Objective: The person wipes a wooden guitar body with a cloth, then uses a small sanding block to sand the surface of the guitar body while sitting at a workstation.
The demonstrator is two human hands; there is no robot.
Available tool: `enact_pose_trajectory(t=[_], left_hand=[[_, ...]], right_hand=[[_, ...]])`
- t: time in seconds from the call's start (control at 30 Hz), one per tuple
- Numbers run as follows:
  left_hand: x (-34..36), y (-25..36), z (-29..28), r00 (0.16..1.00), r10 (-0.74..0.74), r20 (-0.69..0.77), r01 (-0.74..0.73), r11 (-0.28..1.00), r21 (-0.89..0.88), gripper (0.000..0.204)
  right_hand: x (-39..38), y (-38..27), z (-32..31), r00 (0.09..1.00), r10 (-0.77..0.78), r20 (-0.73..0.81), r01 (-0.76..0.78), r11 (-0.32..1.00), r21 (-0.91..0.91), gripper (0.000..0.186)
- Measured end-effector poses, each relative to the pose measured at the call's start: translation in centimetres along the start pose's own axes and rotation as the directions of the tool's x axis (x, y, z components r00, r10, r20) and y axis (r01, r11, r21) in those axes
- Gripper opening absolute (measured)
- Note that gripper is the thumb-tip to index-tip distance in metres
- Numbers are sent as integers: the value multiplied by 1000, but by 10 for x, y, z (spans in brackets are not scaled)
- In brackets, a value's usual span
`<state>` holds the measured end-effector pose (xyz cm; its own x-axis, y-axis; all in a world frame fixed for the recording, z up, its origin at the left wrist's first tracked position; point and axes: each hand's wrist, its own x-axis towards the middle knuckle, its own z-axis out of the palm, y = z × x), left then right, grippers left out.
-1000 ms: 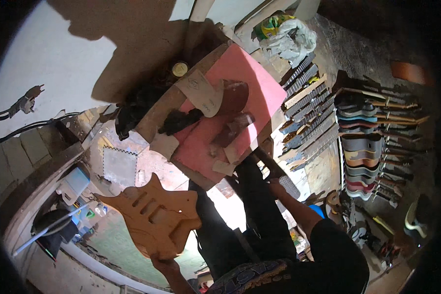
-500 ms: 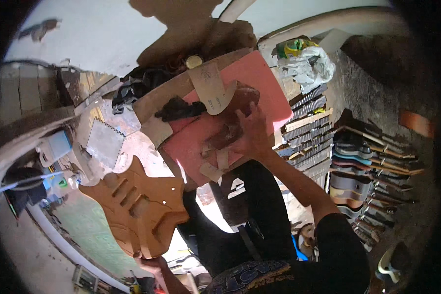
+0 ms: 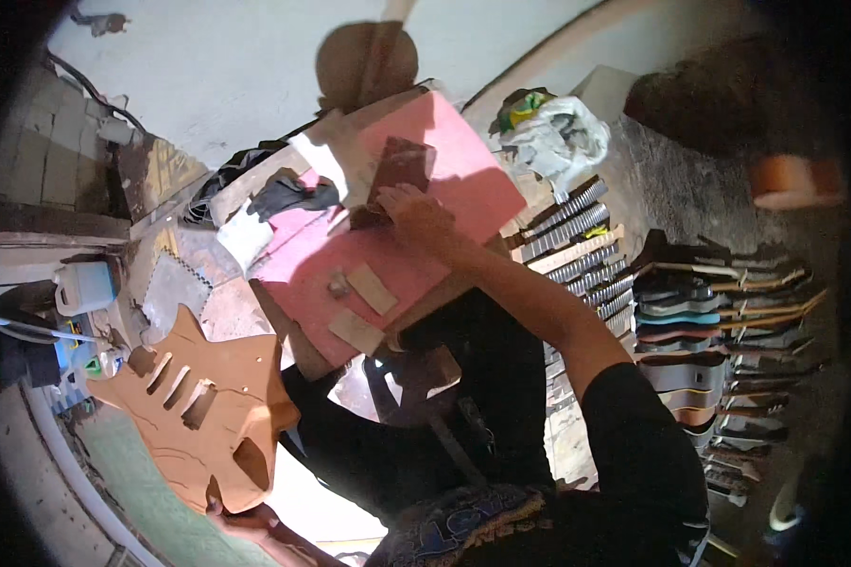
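Observation:
My left hand point(image 3: 246, 522) holds an unpainted orange-brown wooden guitar body point(image 3: 213, 402) by its lower edge, off to the left of my legs. Slots and a larger opening are cut through its face. My right hand point(image 3: 414, 215) reaches over a pink board point(image 3: 477, 170), its fingers bent onto a dark brown sheet of sandpaper point(image 3: 405, 163). The fingertips partly hide the sheet's lower edge. Closer to me on the board are two tan pieces of sandpaper point(image 3: 373, 289) and a small greyish lump point(image 3: 338, 283).
A black cloth point(image 3: 293, 193) lies on the board's left part. White plastic bags point(image 3: 563, 142) sit beyond its right corner. Fretted necks point(image 3: 577, 222) are stacked to the right, with a row of guitars point(image 3: 681, 340) farther right. A pale jug point(image 3: 85, 286) stands at far left.
The guitar body has shifted left with my left hand and turned more face-on. My right hand has moved left over the board. The large curled tan sheet no longer shows beside it.

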<state>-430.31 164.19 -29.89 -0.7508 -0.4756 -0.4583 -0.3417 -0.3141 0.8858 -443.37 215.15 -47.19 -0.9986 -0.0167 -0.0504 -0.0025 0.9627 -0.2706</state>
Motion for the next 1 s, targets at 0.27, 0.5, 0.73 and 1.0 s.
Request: enact_pose_trajectory(t=[0.27,0.5,0.73,1.0], left_hand=[[-73,7,-4,989,151,12,-148,979,-142,64],[-92,2,-23,979,196,57,-187,973,-135,65],[-85,2,-22,978,182,98,-165,972,-167,56],[-101,8,4,974,222,52,-217,972,-89,63]], right_hand=[[-86,22,-105,847,292,-445,-43,870,491,34],[-272,140,-96,367,696,-617,-437,715,546,32],[-442,257,0,124,823,-554,-760,438,481,36],[-478,301,20,-33,911,-411,-876,172,451,52]])
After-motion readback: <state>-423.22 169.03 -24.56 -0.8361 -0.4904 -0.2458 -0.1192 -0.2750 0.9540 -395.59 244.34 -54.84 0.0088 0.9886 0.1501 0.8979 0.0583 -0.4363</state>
